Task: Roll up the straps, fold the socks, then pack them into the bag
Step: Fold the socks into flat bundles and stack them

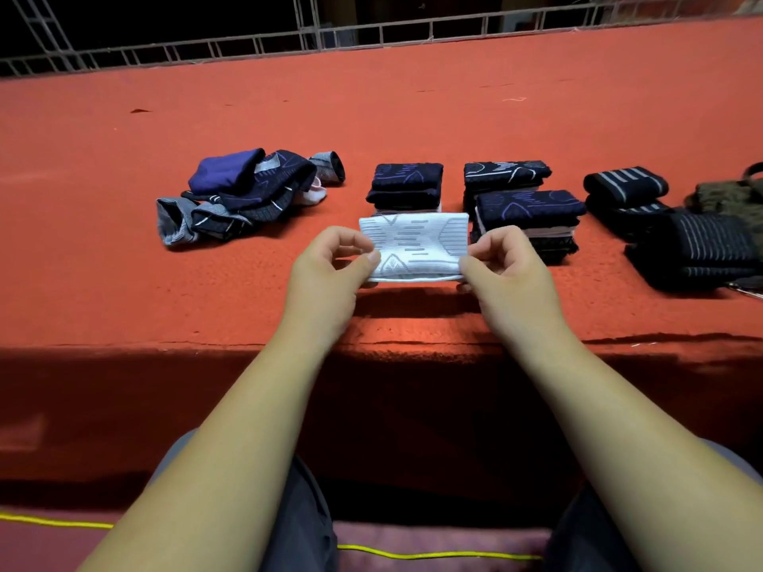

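Forearms extend over my lap and a yellow cord [433, 554] on the floor, toward the front edge of the red worktop [124, 282]. Just past that edge, both hands hold one white sock [417, 245] with grey patterning, folded into a flat rectangle. My left hand [330, 262] pinches its left end between thumb and curled fingers; my right hand [503, 258] pinches the right end the same way. Gripping at both ends keeps the layers aligned and stops the fold from springing open — in my judgement the sock is folded and ready to be set down. Whether it rests on the worktop or hovers just above it cannot be told; a shadow lies beneath it.

Directly behind the sock stands a stack of folded dark socks [406, 185], and to its right a larger double stack [524, 208]. The white sock is held in front of these, probably so it can go onto a stack without a long reach. To the left, well apart from the stacks, lies a loose pile of unfolded socks [247, 196] — the folding work not yet done. To the right, rolled striped straps [627, 185] lie near an olive bag [731, 196] at the frame edge, apparently staged for packing. A metal railing [371, 35] closes the far side.
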{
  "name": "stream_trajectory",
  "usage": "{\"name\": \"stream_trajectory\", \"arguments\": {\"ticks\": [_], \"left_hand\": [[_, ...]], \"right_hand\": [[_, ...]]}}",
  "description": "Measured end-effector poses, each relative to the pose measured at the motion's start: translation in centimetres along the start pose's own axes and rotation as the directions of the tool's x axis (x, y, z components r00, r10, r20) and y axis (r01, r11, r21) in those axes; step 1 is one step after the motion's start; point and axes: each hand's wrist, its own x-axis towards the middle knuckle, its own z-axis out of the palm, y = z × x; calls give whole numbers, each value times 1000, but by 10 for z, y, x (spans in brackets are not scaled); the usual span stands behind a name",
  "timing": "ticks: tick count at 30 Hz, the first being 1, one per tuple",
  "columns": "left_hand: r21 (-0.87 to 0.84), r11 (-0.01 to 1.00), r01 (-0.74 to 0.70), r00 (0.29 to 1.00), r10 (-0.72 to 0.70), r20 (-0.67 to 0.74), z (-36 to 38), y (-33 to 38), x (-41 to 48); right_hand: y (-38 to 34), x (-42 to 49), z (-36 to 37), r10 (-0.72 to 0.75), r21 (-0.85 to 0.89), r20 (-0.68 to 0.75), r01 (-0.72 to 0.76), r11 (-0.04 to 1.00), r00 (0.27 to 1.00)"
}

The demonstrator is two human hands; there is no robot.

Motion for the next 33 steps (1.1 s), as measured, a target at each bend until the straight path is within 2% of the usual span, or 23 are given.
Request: {"name": "stream_trajectory", "arguments": {"ticks": [9,14,18,24,33], "left_hand": [[-37,996,-77,997,78,11,11,3,21],[0,997,-83,995,83,-47,19,-5,37],[58,997,-49,993,55,-106,22,-15,49],[93,995,35,993,-24,-118,24,-27,56],[162,986,42,999,-43,5,16,-32,51]], "right_hand": [[-3,16,11,-66,10,-27,66,998,997],[3,32,20,-117,-46,-6,117,992,993],[8,42,29,-82,-46,1,82,996,997],[16,44,37,-62,-169,-17,58,984,998],[22,43,38,-34,-250,50,45,967,998]]}}
